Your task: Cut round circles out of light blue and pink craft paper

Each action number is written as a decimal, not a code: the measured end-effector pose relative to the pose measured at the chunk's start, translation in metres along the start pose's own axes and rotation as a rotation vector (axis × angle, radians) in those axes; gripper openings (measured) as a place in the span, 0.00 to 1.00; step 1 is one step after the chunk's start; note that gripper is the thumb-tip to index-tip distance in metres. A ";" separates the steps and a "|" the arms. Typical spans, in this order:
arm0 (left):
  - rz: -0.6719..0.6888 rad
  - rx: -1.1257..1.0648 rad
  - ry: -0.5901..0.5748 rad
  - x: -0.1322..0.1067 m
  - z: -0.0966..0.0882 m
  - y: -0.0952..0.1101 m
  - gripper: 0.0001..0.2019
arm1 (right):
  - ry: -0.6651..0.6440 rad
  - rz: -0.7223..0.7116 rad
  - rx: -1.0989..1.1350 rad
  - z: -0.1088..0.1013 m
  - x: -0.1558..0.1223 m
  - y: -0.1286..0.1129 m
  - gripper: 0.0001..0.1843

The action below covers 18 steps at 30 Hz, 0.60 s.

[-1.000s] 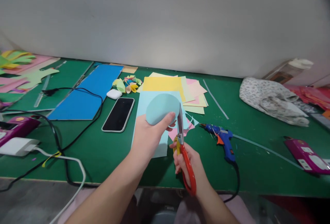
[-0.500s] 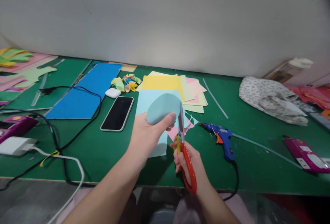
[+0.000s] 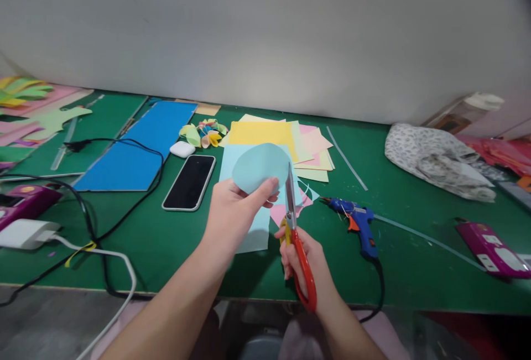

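Observation:
My left hand [image 3: 244,205] pinches a rounded piece of light blue paper [image 3: 261,165] between thumb and fingers, holding it above the table. In my right hand [image 3: 305,255] is a pair of scissors [image 3: 295,224] with red and yellow handles. Their blades point away from me, up along the right edge of the rounded paper. Beneath the hands lies a light blue sheet [image 3: 255,234]. Thin blue offcuts [image 3: 307,189] and a pink paper scrap [image 3: 282,215] rest just right of the blades.
Behind are stacked coloured sheets [image 3: 259,132] and small paper flowers [image 3: 207,132]. On the left lie a phone [image 3: 189,183], a white case [image 3: 182,149], a blue board [image 3: 136,150] and cables [image 3: 124,260]. A glue gun [image 3: 359,222] and a cloth bag [image 3: 431,161] are on the right.
The rounded paper has shifted slightly up and left in my left hand, its right edge drawn a little away from the blades. The scissors have hardly moved.

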<state>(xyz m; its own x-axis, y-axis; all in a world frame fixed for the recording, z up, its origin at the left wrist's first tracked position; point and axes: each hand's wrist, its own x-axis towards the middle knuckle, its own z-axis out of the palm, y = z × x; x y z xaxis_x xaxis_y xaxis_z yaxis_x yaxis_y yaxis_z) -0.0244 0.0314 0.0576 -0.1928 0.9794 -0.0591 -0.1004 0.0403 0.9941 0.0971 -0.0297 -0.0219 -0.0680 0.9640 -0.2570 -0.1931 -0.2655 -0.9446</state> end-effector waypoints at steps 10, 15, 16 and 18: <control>0.024 0.004 -0.030 0.002 -0.004 -0.004 0.09 | 0.016 0.020 0.021 0.000 0.002 0.003 0.36; 0.054 0.001 -0.011 0.003 -0.005 -0.004 0.09 | 0.013 0.029 0.032 0.001 0.001 0.002 0.36; 0.056 0.001 -0.014 0.003 -0.006 -0.005 0.09 | 0.020 0.035 0.025 0.002 0.001 0.000 0.36; 0.058 0.002 -0.020 0.004 -0.007 -0.006 0.10 | 0.039 0.048 0.006 0.003 0.001 -0.003 0.38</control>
<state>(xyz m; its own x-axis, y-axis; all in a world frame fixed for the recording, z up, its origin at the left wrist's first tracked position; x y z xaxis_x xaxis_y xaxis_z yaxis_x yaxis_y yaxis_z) -0.0315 0.0338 0.0510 -0.1784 0.9840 0.0009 -0.0879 -0.0168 0.9960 0.0945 -0.0283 -0.0191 -0.0390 0.9499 -0.3102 -0.1964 -0.3116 -0.9297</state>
